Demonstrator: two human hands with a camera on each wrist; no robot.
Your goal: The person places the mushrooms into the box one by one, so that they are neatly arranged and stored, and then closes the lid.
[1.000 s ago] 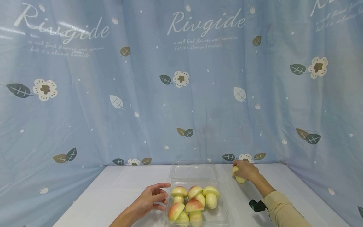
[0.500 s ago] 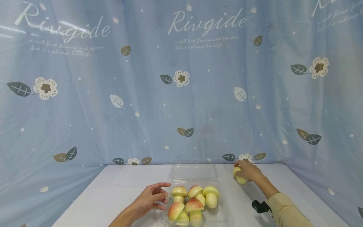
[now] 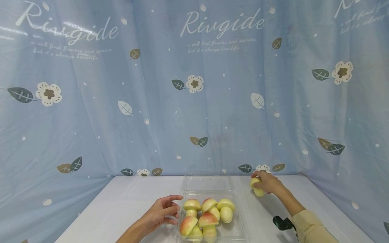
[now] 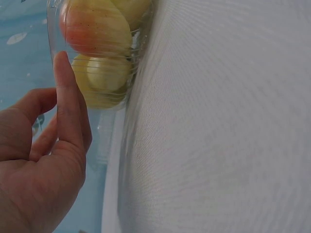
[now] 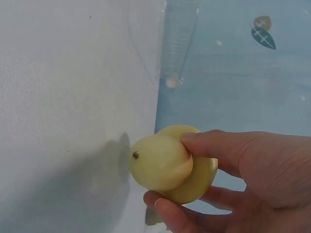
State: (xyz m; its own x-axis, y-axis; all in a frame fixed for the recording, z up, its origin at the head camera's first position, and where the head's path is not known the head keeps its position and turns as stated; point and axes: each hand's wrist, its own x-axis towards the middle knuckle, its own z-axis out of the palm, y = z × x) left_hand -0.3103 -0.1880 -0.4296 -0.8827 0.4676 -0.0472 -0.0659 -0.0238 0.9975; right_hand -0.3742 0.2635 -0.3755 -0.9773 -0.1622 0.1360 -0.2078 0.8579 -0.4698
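Note:
In the head view my right hand (image 3: 268, 182) grips a yellow mushroom (image 3: 258, 191), apparently artificial, over the back right of the table. The right wrist view has the thumb and fingers around this mushroom (image 5: 160, 162), its rounded stem end facing the camera. To the left, a clear plastic box (image 3: 238, 224) holds several similar mushrooms (image 3: 208, 220), some with reddish caps. Beside the box's left wall is my left hand (image 3: 160, 212), fingers loosely extended. In the left wrist view a fingertip of this hand (image 4: 53, 160) is against or very near the box wall (image 4: 52, 29).
The box's clear lid (image 3: 208, 184) lies folded back behind it. A white table (image 3: 133, 195) carries everything, with a patterned blue curtain (image 3: 194, 111) standing along its back and sides. A dark green device (image 3: 282, 223) is near my right forearm.
My right hand has shifted very slightly to the right with the mushroom, and the right sleeve and dark device have moved rightward. The left hand and box stay in place.

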